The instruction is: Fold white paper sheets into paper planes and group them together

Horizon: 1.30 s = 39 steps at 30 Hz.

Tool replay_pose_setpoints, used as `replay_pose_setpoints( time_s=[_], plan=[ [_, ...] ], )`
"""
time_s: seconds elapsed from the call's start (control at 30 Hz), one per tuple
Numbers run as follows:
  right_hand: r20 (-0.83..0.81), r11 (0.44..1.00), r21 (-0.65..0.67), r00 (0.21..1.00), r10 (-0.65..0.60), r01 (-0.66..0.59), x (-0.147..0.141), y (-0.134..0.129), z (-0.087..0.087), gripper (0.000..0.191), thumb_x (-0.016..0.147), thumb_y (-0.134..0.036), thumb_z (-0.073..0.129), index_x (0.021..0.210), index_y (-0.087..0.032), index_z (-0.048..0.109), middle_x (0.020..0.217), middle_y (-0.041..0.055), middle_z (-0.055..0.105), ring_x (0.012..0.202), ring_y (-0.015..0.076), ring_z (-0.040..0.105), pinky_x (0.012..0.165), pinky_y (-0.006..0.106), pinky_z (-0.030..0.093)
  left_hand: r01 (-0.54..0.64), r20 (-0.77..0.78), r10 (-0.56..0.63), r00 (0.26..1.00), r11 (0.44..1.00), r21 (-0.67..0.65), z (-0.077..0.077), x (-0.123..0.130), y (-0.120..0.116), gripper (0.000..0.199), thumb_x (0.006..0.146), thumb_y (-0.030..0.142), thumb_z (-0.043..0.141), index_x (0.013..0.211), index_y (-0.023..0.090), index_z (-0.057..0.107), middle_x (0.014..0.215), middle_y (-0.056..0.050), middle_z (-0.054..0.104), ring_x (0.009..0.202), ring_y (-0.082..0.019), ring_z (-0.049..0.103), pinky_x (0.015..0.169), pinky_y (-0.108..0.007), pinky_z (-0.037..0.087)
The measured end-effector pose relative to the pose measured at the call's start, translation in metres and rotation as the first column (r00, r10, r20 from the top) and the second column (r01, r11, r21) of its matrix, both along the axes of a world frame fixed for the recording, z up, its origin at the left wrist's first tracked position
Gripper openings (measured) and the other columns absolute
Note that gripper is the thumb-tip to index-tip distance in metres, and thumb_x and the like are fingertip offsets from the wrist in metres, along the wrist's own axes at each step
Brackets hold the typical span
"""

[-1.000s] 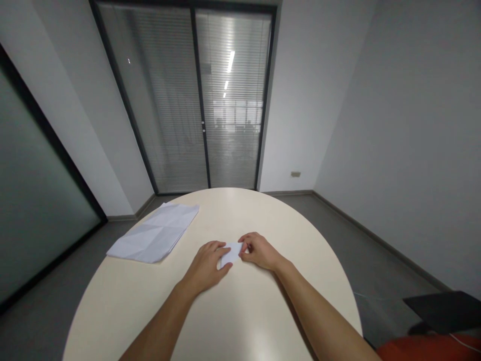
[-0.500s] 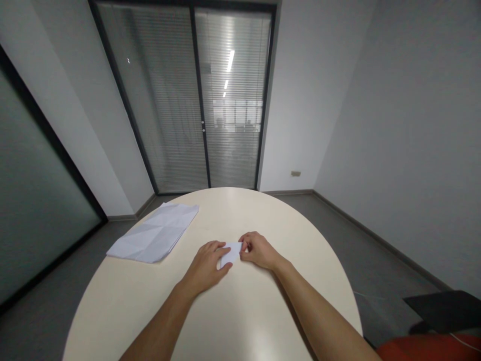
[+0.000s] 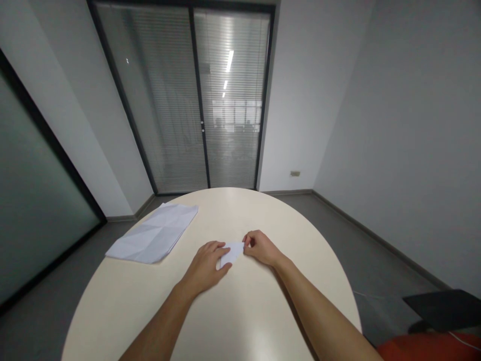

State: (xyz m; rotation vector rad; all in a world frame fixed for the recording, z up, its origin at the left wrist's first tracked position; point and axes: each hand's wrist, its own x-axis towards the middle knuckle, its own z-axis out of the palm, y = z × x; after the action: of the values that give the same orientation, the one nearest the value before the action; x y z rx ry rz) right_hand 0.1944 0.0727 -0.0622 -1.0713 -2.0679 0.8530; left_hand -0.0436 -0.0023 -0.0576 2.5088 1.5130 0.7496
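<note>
- Pale walls (image 3: 406, 125) enclose the room I'm watching, with dark grey floor (image 3: 41, 321) running round their base.
- Straight ahead of me, a black-framed glass partition (image 3: 161, 125) with fine horizontal blinds stands beyond the table; ceiling lights glow behind its right-hand pane.
- My near view is filled by a round cream table (image 3: 221, 321), glossy enough to throw back a bright patch at the lower edge.
- Off to my left I have a greenish frosted panel (image 3: 33, 175) in a thick dark frame.
- At the lower right I see a flat black slab (image 3: 443, 308) above something red (image 3: 424, 348), with a thin white cable (image 3: 464, 342) beside it; I cannot tell exactly what either is.
- A stack of creased white paper (image 3: 154, 235) lies on the table's far left, near the rim, well apart from the hands.
- My left hand (image 3: 208, 263) lies low over the tabletop, thumb and index finger well spread, pressing the left part of the small piece without gripping it.
- My right hand (image 3: 259, 246) is curled, thumb and fingertips pinched together on the small piece's right corner.
- Between the two hands, near the table's middle, I have that small white paper piece (image 3: 235, 250), its right end tapering towards the pinch.
- Smallest of all is a wall socket plate (image 3: 295, 174), low on the wall right of the partition.
</note>
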Motion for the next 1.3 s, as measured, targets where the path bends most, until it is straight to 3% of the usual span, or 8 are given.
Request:
replay_pose_setpoints(
  time_s=[0.23,0.47,0.63,0.9,1.1,1.3],
  plan=[
    [0.015,0.997,0.037,0.998,-0.064,0.063,-0.001,-0.002,0.002,0.033,0.073,-0.011,0.066,0.106,-0.016,0.07,0.088,0.0028,0.071,0.07,0.0147,0.059,0.064,0.025,0.044,-0.001,-0.003,0.001,1.0,1.0,-0.006,0.0,-0.001,-0.001,0.039,0.088,0.034,0.067,0.126,0.025,0.069,0.133,-0.009,0.065,0.123,-0.028,0.057,0.11,-0.047,0.044],
    [0.099,0.992,0.125,0.995,-0.027,0.014,0.002,-0.004,0.007,0.028,0.079,-0.007,0.056,0.092,-0.018,0.078,0.087,0.0047,0.074,0.077,0.0179,0.063,0.075,0.029,0.048,-0.004,-0.033,0.005,0.999,1.0,0.007,0.001,0.0,0.0,0.04,0.088,0.029,0.064,0.128,0.022,0.068,0.135,-0.01,0.065,0.124,-0.028,0.056,0.109,-0.047,0.045],
    [0.176,0.972,0.217,0.983,0.049,-0.087,0.005,-0.006,0.008,0.025,0.08,-0.023,0.074,0.104,-0.023,0.079,0.096,0.0062,0.073,0.094,0.0228,0.062,0.088,0.035,0.047,-0.022,-0.072,0.023,0.997,1.0,0.013,0.005,0.002,-0.002,0.042,0.088,0.022,0.061,0.13,0.018,0.066,0.14,-0.01,0.063,0.121,-0.029,0.056,0.105,-0.048,0.048],
    [0.184,0.972,0.205,0.98,0.08,-0.118,0.006,-0.003,0.005,0.025,0.088,-0.038,0.071,0.108,-0.024,0.079,0.096,0.0072,0.073,0.095,0.0232,0.062,0.087,0.035,0.048,-0.021,-0.02,0.021,1.0,0.999,0.039,0.0,0.002,0.002,0.036,0.09,0.022,0.06,0.125,0.019,0.068,0.136,-0.009,0.066,0.114,-0.028,0.061,0.101,-0.046,0.051],
    [0.172,0.966,0.235,0.983,0.071,-0.111,0.003,-0.008,0.009,0.025,0.093,-0.041,0.066,0.108,-0.024,0.078,0.098,0.0077,0.073,0.095,0.0227,0.063,0.09,0.036,0.047,-0.03,0.032,0.028,0.999,0.996,0.079,0.0,0.002,0.003,0.029,0.092,0.021,0.057,0.119,0.02,0.069,0.125,-0.008,0.071,0.111,-0.026,0.064,0.101,-0.044,0.05],
    [0.131,0.968,0.237,0.99,0.053,-0.083,0.0,-0.01,0.01,0.025,0.095,-0.037,0.063,0.11,-0.021,0.075,0.101,0.0086,0.073,0.094,0.0225,0.064,0.089,0.036,0.048,-0.07,0.068,0.066,0.995,0.996,0.051,0.011,0.006,-0.003,0.02,0.095,0.024,0.054,0.11,0.021,0.067,0.107,-0.006,0.069,0.097,-0.022,0.067,0.089,-0.037,0.052]
  ],
)
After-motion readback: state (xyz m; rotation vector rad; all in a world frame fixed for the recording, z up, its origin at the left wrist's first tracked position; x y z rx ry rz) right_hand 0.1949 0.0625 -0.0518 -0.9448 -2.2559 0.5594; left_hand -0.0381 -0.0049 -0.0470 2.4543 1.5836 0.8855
